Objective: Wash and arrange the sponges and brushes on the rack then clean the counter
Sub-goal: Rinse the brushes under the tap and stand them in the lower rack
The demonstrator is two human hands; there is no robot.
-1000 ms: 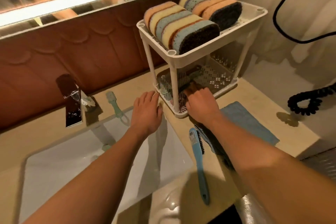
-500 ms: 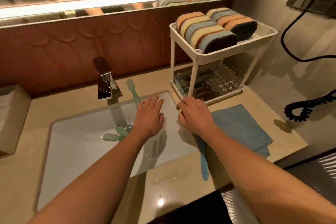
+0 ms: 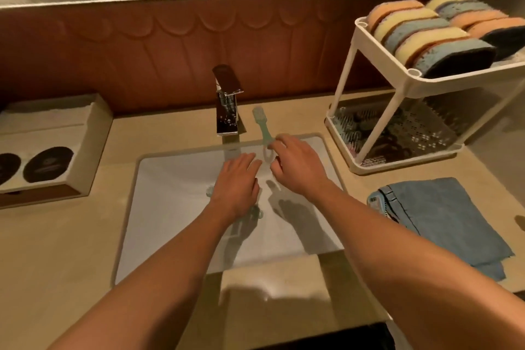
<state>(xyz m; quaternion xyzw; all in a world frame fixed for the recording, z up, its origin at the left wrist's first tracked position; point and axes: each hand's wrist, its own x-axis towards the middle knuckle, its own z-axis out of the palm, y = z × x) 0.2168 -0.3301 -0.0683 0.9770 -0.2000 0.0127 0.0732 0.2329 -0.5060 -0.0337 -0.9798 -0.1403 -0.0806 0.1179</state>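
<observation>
Centre frame: right hand (image 3: 298,167), fingers curled, reaches the green brush (image 3: 262,129) lying across the sink (image 3: 176,179) rim; whether it grips is unclear. Left hand (image 3: 237,182) hovers flat, empty. Advice: pinch the handle firmly, lift clear of the faucet (image 3: 227,102).

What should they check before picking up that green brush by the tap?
1. Right hand at the green brush handle: ok, fingers around its loop end.
2. Firm grip: cannot tell.
3. Left hand free: ok, open over the sink.
4. Other brush in the sink: cannot tell, mostly hidden under the left hand.
5. Water running from the tap: cannot tell, no stream visible.
6. Room on the rack lower shelf: ok, right part bare.
</observation>
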